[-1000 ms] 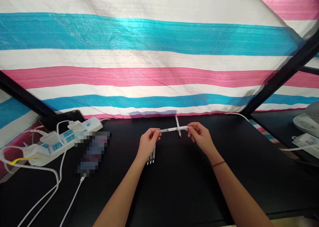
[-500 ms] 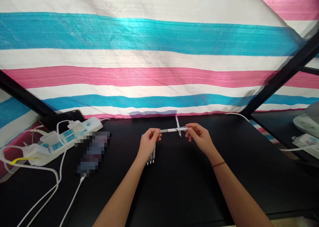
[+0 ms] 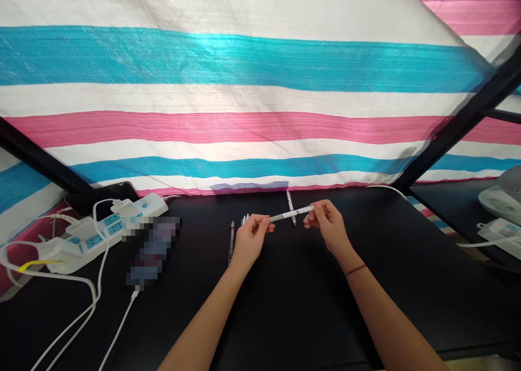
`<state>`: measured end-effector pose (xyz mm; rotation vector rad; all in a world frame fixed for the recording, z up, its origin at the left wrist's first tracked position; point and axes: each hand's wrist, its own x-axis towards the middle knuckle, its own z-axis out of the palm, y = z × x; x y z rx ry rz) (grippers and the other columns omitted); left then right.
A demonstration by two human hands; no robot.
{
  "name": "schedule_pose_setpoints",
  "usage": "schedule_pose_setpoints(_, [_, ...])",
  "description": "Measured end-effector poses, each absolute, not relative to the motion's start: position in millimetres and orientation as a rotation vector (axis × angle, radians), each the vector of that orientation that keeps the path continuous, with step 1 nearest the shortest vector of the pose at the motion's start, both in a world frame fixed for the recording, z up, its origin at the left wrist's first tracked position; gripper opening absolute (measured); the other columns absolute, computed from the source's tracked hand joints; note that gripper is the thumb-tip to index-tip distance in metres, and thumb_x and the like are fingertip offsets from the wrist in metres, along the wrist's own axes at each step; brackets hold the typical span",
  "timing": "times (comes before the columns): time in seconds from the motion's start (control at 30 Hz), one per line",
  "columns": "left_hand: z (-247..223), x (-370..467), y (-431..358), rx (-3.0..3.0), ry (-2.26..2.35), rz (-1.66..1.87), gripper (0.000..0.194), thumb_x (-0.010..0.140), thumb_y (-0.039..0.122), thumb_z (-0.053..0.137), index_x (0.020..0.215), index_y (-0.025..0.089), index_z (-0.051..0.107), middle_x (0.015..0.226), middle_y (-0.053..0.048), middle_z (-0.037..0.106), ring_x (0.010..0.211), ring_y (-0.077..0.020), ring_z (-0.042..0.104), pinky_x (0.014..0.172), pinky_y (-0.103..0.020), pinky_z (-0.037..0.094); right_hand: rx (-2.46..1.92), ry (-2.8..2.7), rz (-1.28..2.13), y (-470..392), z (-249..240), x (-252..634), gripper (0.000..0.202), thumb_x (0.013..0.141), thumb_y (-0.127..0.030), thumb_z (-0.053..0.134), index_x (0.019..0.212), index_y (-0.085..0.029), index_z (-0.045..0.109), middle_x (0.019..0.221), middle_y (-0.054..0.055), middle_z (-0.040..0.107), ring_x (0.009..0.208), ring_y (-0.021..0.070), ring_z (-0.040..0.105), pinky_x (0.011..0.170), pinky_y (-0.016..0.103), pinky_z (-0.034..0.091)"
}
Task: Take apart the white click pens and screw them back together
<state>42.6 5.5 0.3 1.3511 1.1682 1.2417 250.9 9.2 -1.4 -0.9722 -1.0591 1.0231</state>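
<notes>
Above the black table, a white pen [image 3: 290, 214] with a grey grip section is held between both hands, its right end slightly higher. My left hand [image 3: 251, 239] pinches the grey end. My right hand [image 3: 328, 224] pinches the white end between thumb and fingers. Behind the held pen, another white pen [image 3: 291, 202] lies on the table near the back edge. Left of my left hand lies a dark grey pen [image 3: 232, 239]. Several white pen ends [image 3: 245, 219] show just beyond my left hand, which hides the rest of them.
At the left stand a white power strip [image 3: 101, 235] with plugs and cables, a dark phone [image 3: 101, 197], and a blurred-out device [image 3: 152, 251] on a white cable [image 3: 118, 327]. A striped plastic sheet [image 3: 260, 99] hangs behind the black table [image 3: 301, 311]. A black post [image 3: 443, 132] rises at the right.
Both hands have shifted right, and the held pen has tilted, its right end rising. The dark grey pen has come into view left of my left hand, which now covers more of the pen bundle.
</notes>
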Motion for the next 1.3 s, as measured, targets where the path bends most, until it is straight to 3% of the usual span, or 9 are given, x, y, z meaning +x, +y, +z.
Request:
schedule_pose_setpoints(0.1, [-3, 56, 0, 1.138, 1.128, 1.253, 0.036, 0.079, 0.049, 0.059, 0.087, 0.014, 0.062, 0.076, -0.007, 0.070, 0.070, -0.0171, 0.066, 0.071, -0.031, 0.053, -0.941, -0.975, 1.083, 7, 6, 248, 0.027, 0.083, -0.048, 0.059, 0.090, -0.022, 0.055, 0.084, 0.002, 0.064, 0.072, 0.0163, 0.066, 0.059, 0.031, 0.058])
schedule_pose_setpoints(0.2, [-3, 62, -3, 0.979, 1.116, 1.238, 0.037, 0.077, 0.049, 0.062, 0.086, 0.014, 0.062, 0.077, -0.007, 0.070, 0.068, -0.0148, 0.066, 0.068, -0.028, 0.052, -0.895, -1.007, 1.113, 3, 13, 246, 0.028, 0.080, -0.047, 0.062, 0.091, -0.022, 0.057, 0.098, 0.006, 0.066, 0.079, 0.0186, 0.066, 0.066, 0.035, 0.059])
schedule_pose_setpoints(0.37, [4, 59, -6, 1.153, 1.017, 1.018, 0.033, 0.081, 0.047, 0.058, 0.083, 0.014, 0.065, 0.082, -0.008, 0.072, 0.074, -0.0170, 0.067, 0.072, -0.029, 0.051, -0.856, -1.023, 1.087, 0, 17, 248, 0.030, 0.075, -0.041, 0.070, 0.094, -0.022, 0.058, 0.092, 0.006, 0.068, 0.090, 0.0221, 0.066, 0.076, 0.039, 0.057])
schedule_pose_setpoints(0.5, [9, 60, -14, 1.488, 0.951, 0.818, 0.037, 0.085, 0.042, 0.052, 0.108, 0.018, 0.065, 0.088, -0.006, 0.073, 0.081, -0.0198, 0.067, 0.078, -0.031, 0.050, -0.907, -1.081, 1.093, 0, 15, 249, 0.046, 0.076, -0.037, 0.070, 0.115, -0.025, 0.048, 0.083, 0.003, 0.070, 0.071, 0.0182, 0.067, 0.063, 0.035, 0.058])
schedule_pose_setpoints(0.57, [8, 64, -18, 1.554, 0.951, 0.780, 0.040, 0.085, 0.039, 0.053, 0.118, 0.019, 0.061, 0.089, -0.006, 0.073, 0.081, -0.0201, 0.067, 0.080, -0.033, 0.050, -0.940, -1.137, 1.101, -1, 13, 247, 0.045, 0.076, -0.037, 0.069, 0.114, -0.024, 0.048, 0.081, 0.003, 0.070, 0.066, 0.0177, 0.067, 0.059, 0.034, 0.058])
schedule_pose_setpoints(0.7, [2, 71, -23, 1.550, 0.896, 0.729, 0.035, 0.084, 0.037, 0.054, 0.113, 0.019, 0.063, 0.088, -0.006, 0.072, 0.076, -0.0199, 0.067, 0.074, -0.032, 0.052, -1.017, -1.228, 1.085, -2, 9, 243, 0.035, 0.076, -0.038, 0.068, 0.102, -0.019, 0.055, 0.078, 0.005, 0.070, 0.065, 0.0184, 0.066, 0.056, 0.033, 0.057])
schedule_pose_setpoints(0.9, [-9, 76, -23, 1.351, 0.848, 0.732, 0.035, 0.081, 0.036, 0.058, 0.110, 0.016, 0.061, 0.090, -0.010, 0.070, 0.071, -0.0179, 0.067, 0.062, -0.028, 0.052, -1.061, -1.224, 1.156, -1, 7, 243, 0.036, 0.075, -0.038, 0.069, 0.104, -0.020, 0.056, 0.080, 0.005, 0.071, 0.067, 0.0196, 0.068, 0.055, 0.032, 0.057])
schedule_pose_setpoints(1.3, [-15, 78, -21, 1.271, 0.859, 0.727, 0.036, 0.080, 0.036, 0.061, 0.108, 0.014, 0.062, 0.089, -0.010, 0.069, 0.069, -0.0162, 0.066, 0.059, -0.026, 0.052, -1.052, -1.142, 1.238, 3, -1, 244, 0.040, 0.075, -0.040, 0.069, 0.106, -0.020, 0.056, 0.086, 0.007, 0.072, 0.068, 0.0206, 0.070, 0.057, 0.033, 0.058])
